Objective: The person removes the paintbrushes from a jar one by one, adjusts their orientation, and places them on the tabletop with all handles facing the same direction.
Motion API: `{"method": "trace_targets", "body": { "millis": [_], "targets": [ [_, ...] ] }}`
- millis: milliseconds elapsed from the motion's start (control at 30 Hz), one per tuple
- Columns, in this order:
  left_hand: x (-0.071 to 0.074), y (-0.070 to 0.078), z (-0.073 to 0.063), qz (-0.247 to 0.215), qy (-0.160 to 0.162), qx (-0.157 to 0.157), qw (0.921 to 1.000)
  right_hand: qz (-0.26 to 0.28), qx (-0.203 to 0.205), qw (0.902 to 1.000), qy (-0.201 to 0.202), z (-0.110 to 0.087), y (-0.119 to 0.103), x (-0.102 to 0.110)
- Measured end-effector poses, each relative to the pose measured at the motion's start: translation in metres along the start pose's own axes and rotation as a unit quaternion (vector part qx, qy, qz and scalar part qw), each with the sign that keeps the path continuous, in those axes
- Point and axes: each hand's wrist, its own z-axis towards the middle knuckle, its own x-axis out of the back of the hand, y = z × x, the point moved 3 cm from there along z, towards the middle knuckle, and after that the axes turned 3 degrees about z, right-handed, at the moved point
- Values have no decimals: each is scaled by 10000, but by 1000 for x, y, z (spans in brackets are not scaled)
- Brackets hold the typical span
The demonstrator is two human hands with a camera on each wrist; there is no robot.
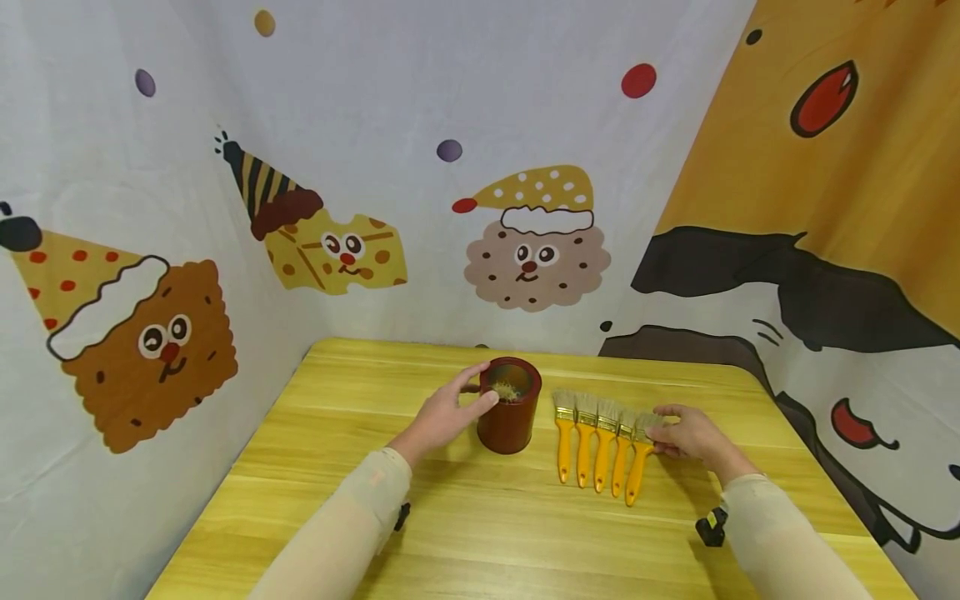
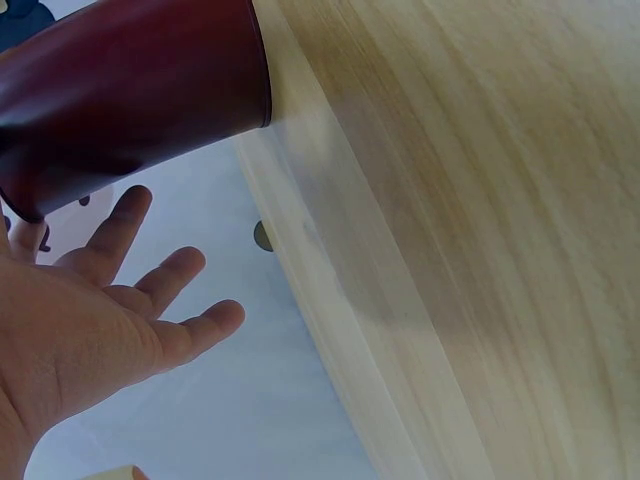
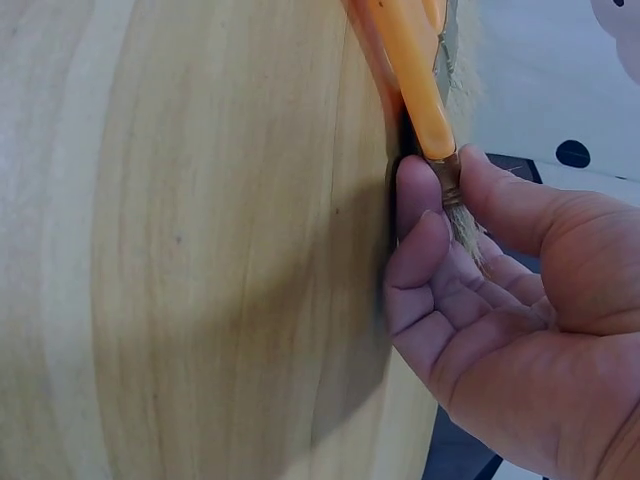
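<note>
A dark red mug [image 1: 507,425] stands upright on the table, with pale bristles [image 1: 506,390] visible inside it. My left hand [image 1: 446,414] is at the mug's left rim by the handle, thumb and forefinger spread along the rim. In the left wrist view, the other fingers [image 2: 180,262] are extended beside the mug. Several paintbrushes with orange handles lie in a row to the right, bristles pointing away. At the row's right end, my right hand [image 1: 692,435] pinches the last paintbrush [image 1: 636,475] by its metal band, between thumb and fingers, as the right wrist view shows.
The yellow wood-grain table [image 1: 480,533] carries the mug and the brush row. A white cloth backdrop [image 1: 420,83] with cartoon prints rises at the table's back and sides. The remaining paintbrushes [image 1: 602,458] lie side by side between the mug and my right hand.
</note>
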Motion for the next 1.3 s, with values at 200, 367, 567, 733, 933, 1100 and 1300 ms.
{"method": "trace_targets", "body": {
  "millis": [200,367,567,733,933,1100,1300],
  "targets": [
    [0,0,0,-5,17,-3,10000,-27,-33,10000,-50,-1,-1,-1],
    [0,-1,0,8,18,19,10000,-251,-44,9997,-41,-1,0,-1],
    [0,-2,1,-6,22,21,10000,-460,4,9989,-61,-2,1,-1],
    [0,-2,1,-13,5,2,10000,-749,135,9971,47,-2,-3,3],
    [1,0,0,-77,-11,-2,10000,-1125,455,9916,444,-4,-23,10],
    [1,0,1,-82,-37,-11,10000,-1404,1087,9815,712,-3,-54,4],
    [1,1,0,-89,-57,6,9999,-1396,2015,9658,847,-9,-102,-19]
  ]
}}
